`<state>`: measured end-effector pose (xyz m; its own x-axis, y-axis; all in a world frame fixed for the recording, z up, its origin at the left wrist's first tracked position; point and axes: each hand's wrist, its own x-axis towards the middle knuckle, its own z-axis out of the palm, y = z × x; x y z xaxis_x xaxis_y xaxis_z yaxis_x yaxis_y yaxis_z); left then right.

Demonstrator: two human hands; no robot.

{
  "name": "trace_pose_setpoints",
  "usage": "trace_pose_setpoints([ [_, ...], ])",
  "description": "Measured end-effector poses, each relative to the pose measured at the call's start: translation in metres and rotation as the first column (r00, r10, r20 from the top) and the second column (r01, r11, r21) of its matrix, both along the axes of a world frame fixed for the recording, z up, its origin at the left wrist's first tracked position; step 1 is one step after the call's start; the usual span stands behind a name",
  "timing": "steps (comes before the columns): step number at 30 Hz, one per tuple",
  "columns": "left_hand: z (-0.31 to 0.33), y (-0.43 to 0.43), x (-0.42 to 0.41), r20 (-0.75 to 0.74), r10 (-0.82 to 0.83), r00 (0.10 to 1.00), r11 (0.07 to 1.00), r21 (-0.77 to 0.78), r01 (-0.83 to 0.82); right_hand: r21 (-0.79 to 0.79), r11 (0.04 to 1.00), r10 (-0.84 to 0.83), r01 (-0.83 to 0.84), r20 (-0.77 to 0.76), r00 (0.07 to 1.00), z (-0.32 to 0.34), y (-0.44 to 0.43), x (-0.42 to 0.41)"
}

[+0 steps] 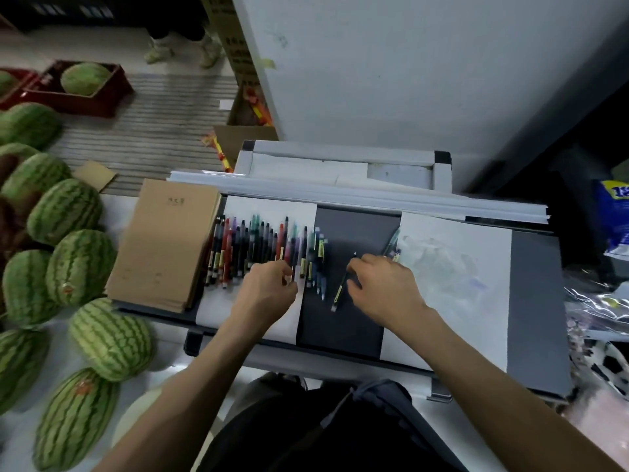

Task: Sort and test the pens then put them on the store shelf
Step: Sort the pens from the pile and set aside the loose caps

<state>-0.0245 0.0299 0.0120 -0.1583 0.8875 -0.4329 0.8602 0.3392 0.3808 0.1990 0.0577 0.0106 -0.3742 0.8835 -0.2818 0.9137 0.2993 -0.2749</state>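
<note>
Finding one: the row of pens (265, 247) lies side by side on the work surface, each long axis running away from us toward the wall. We take it as our reference.

Finding two: a single pen (341, 284), dark with a yellow label, sits just right of the row over the dark panel (357, 229), apart from the last blue pens. Its axis is tilted, with the far tip leaning away from the row.

The right hand (383, 289) is on it, thumb and forefinger curled round the barrel. Blur softens the contact, but we read it as a grip.

The left hand (272, 284) is at the row's near end, fingers curled among the pen ends. We cannot tell whether it pinches one or only touches.

Further right of the row, a white sheet (452, 267) carries faint scribbles, with a few loose pens (393, 247) at its row-side edge. Left of the row lies a stack of brown notebooks (163, 247).

Judgement: sorting is under way and shelving has not begun. The right hand has the single pen and is the nearer to the sheet. A test stroke there would call for a swing away from the row.
</note>
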Motion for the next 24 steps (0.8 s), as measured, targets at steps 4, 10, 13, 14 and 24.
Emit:
trace_pose_setpoints([
  [4,-0.002,0.006,-0.002,0.026,0.012,1.0,1.0,0.016,-0.013,-0.001,1.0,0.02,-0.02,-0.038,0.999,-0.005,0.01,-0.007],
  [10,-0.008,0.009,-0.003,0.052,-0.012,0.999,1.0,0.017,0.011,0.019,0.986,0.169,-0.168,-0.08,0.982,-0.02,0.026,-0.013],
  [13,-0.012,0.006,-0.007,0.055,-0.008,0.998,1.0,0.011,0.008,0.07,0.958,0.285,-0.28,-0.081,0.955,-0.028,0.034,-0.015],
  [14,-0.013,0.004,-0.008,0.055,-0.006,0.998,1.0,0.012,0.005,0.094,0.944,0.324,-0.316,-0.087,0.942,-0.03,0.037,-0.016],
  [24,-0.02,-0.023,-0.012,0.08,0.042,0.996,0.997,0.067,-0.047,0.167,0.534,0.796,-0.829,0.229,0.56,-0.031,0.078,-0.034],
])
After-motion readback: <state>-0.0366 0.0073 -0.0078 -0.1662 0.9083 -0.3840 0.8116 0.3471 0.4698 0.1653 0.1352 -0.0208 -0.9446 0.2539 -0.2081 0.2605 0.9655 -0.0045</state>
